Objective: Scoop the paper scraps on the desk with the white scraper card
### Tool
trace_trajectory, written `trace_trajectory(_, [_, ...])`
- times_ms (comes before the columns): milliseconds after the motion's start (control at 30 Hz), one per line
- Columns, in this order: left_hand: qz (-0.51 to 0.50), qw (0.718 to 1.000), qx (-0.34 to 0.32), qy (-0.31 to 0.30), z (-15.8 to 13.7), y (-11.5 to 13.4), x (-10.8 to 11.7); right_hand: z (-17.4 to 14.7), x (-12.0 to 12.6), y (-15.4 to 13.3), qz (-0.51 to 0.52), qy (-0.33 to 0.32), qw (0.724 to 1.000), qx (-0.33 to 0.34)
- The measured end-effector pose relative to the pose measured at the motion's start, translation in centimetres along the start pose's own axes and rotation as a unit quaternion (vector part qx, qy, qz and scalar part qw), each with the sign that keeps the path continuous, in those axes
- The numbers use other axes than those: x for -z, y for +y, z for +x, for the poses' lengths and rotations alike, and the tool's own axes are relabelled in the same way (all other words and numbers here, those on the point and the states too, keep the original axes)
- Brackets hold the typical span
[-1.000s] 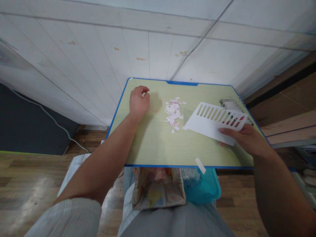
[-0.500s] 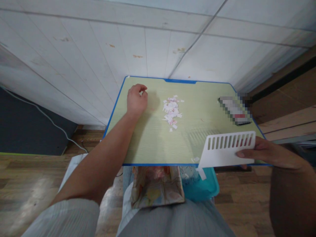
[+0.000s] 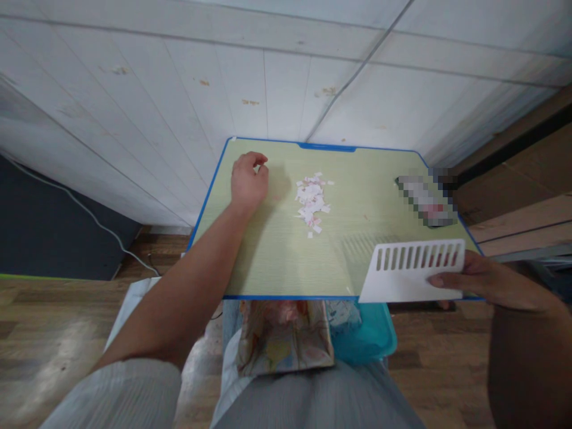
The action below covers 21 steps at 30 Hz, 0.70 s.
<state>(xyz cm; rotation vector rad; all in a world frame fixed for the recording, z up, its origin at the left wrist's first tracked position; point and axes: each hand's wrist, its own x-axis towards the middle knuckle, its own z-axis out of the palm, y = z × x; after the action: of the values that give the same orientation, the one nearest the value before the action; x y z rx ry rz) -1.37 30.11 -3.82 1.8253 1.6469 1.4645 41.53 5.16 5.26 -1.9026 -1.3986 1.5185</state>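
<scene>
My right hand [image 3: 496, 280] grips a white plastic scraper [image 3: 411, 274] by its right end, thumb on the near face. A row of slots runs along its top, and its lower edge is at the front rim of the pale green table [image 3: 277, 262]. My left hand [image 3: 250, 182] rests on the left part of the table, its fingers loosely curled, with a gap between thumb and forefinger and nothing seen in them. To the right of it lies a small heap of white paper scraps [image 3: 311, 199], some with pinkish marks.
Below the front edge sit a patterned open bag [image 3: 286, 351] with pinkish contents and a turquoise bin [image 3: 370, 342] holding whitish scraps. A blurred-out flat object [image 3: 424, 201] lies at the table's right. A white panelled wall [image 3: 286, 89] stands behind.
The paper bits at the front edge beside the scraper, one of them over the turquoise bin, have dropped out of sight. Both hands and the scraper have hardly moved.
</scene>
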Motion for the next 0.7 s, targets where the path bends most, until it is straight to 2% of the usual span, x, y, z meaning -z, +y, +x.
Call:
trace_trajectory(133, [-0.001, 1.0, -0.007, 0.007, -0.1, 0.1, 0.0, 0.9, -0.4, 0.2, 0.013, 0.018, 0.999, 0.031])
trace_trajectory(300, [0.007, 1.0, -0.005, 0.013, -0.3, 0.4, 0.0, 3.6, -4.1, -1.2, 0.07, 0.14, 0.981, 0.118])
trace_trajectory(467, [0.008, 1.0, -0.002, 0.009, -0.4, 0.6, 0.2, 4.9, -7.5, -3.6, 0.072, 0.14, 0.974, 0.16])
trace_trajectory(567, [0.008, 1.0, -0.004, 0.006, -0.4, 0.6, 0.2, 5.1, -7.6, -3.7, 0.056, 0.138, 0.975, 0.162])
trace_trajectory(700, [0.021, 1.0, -0.006, 0.0, -0.4, 0.8, 0.3, 5.4, -6.3, -2.1, 0.066, 0.171, 0.973, 0.138])
